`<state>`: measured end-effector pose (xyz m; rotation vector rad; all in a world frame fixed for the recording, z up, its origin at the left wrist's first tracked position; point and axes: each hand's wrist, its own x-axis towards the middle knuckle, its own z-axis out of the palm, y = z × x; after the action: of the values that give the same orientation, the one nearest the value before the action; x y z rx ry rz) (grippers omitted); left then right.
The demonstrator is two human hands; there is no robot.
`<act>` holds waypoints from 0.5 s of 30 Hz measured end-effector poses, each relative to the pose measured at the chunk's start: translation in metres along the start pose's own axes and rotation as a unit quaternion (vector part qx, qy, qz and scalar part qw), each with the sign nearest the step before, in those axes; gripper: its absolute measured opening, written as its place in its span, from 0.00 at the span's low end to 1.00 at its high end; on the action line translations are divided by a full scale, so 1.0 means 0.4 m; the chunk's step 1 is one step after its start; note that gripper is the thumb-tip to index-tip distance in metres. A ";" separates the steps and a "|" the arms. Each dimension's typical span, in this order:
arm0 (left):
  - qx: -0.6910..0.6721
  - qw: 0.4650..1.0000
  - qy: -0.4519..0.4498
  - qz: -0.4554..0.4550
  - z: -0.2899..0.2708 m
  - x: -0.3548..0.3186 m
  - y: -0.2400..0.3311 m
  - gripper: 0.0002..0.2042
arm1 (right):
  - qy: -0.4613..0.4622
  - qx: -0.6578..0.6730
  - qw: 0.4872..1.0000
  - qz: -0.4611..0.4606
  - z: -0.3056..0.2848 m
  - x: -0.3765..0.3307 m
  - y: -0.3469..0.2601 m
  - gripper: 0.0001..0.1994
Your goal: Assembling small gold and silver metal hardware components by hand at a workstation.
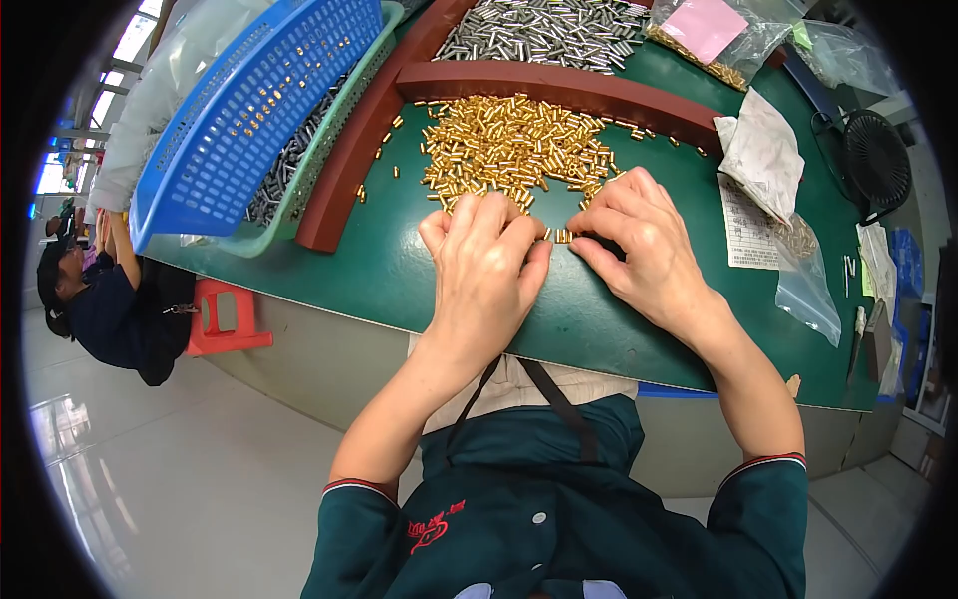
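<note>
**Two hands at the pile of small brass pins**

Head view: in the centre of the frame both hands lie palm down on the green table point(399, 280). The left hand point(486, 262) has its fingers pressed together over a few pins. The right hand point(639, 240) is slightly spread, its fingertips touching a small cluster between the hands. The brass pins point(514, 145) are heaped just above. A blue basket point(249, 110) stands upper left, and silver pins point(544, 30) fill the brown tray point(559, 82) at the top.

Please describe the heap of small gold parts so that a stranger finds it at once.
On the green table, look just before the curved dark-red wooden rail. The heap of small gold-coloured metal cylinders lies there, beyond both hands; the cylinders behind the rail are silver.
</note>
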<state>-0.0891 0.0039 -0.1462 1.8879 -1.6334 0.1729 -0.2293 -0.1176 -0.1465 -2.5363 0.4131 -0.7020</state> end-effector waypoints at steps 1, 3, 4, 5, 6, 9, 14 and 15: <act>-0.010 1.000 0.005 -0.002 0.000 0.002 0.001 0.07 | 0.000 0.004 1.000 0.001 0.002 -0.003 0.003 0.08; -0.017 1.000 0.005 0.000 0.003 0.000 -0.002 0.07 | -0.001 0.008 1.000 0.002 0.004 -0.005 0.005 0.07; -0.025 1.000 0.005 0.003 0.004 0.000 -0.004 0.06 | 0.003 0.007 1.000 0.004 0.005 -0.005 0.004 0.07; -0.026 1.000 0.005 0.004 0.004 -0.001 -0.004 0.06 | 0.006 0.007 1.000 0.005 0.006 -0.005 0.004 0.07; -0.023 1.000 0.006 0.003 0.004 -0.002 -0.003 0.06 | 0.006 0.007 1.000 0.006 0.004 -0.006 0.002 0.07; -0.017 1.000 0.007 0.002 0.003 -0.005 -0.004 0.06 | 0.008 0.006 1.000 0.024 0.000 -0.009 -0.002 0.07; -0.012 1.000 0.018 0.010 0.010 -0.004 -0.003 0.06 | 0.007 0.004 1.000 0.008 0.007 -0.010 0.000 0.09; -0.011 1.000 0.015 0.011 0.009 -0.004 -0.002 0.06 | 0.008 0.004 1.000 0.008 0.005 -0.010 0.000 0.09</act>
<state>-0.0898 0.0033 -0.1502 1.8421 -1.6291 0.1908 -0.2316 -0.1152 -0.1495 -2.5185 0.4358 -0.7162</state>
